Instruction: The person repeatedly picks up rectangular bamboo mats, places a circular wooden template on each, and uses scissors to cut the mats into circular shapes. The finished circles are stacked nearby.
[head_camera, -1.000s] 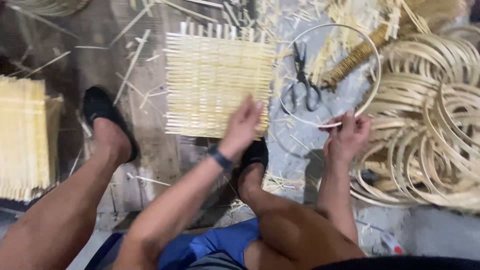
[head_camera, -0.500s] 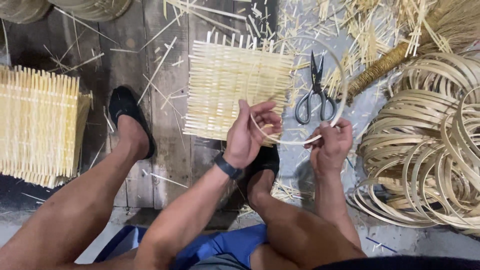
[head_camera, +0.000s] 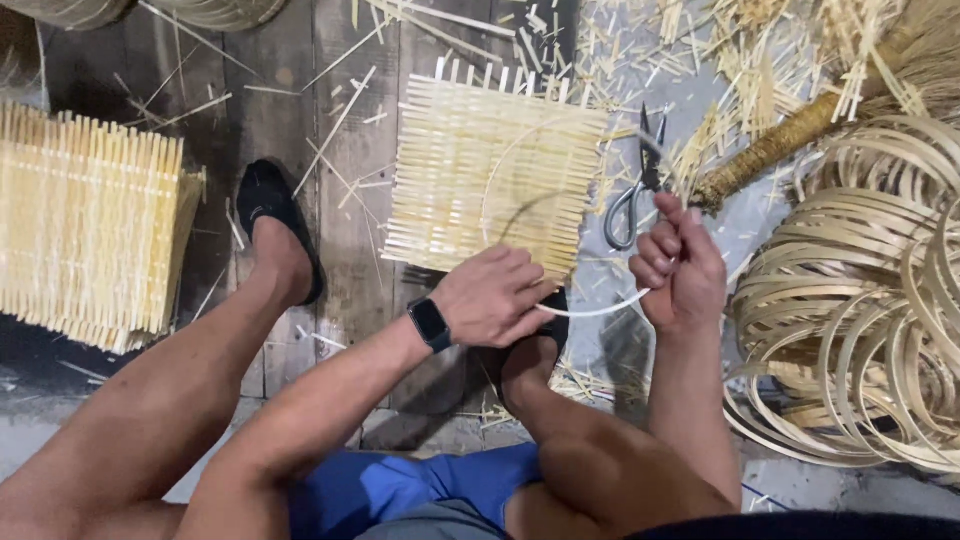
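Note:
My left hand (head_camera: 492, 297) and my right hand (head_camera: 677, 264) both grip a thin pale bamboo strip bent into a hoop (head_camera: 598, 309). The hoop arcs up over a square woven bamboo mat (head_camera: 470, 160) lying on the floor in front of me. The left hand pinches the hoop's lower left part and wears a dark watch at the wrist. Further right, the right hand closes around the other part of the hoop, just below a pair of scissors (head_camera: 634, 192).
A stack of woven mats (head_camera: 85, 225) lies at the left. A pile of bamboo hoops (head_camera: 870, 290) fills the right side. A broom (head_camera: 800, 125) and loose bamboo scraps lie at the top right. My feet in black shoes (head_camera: 275, 215) rest on the wooden floor.
The hoop has been drawn lower and nearer to me, over the mat. My left hand now pinches its lower edge, and the right hand has turned upright on it.

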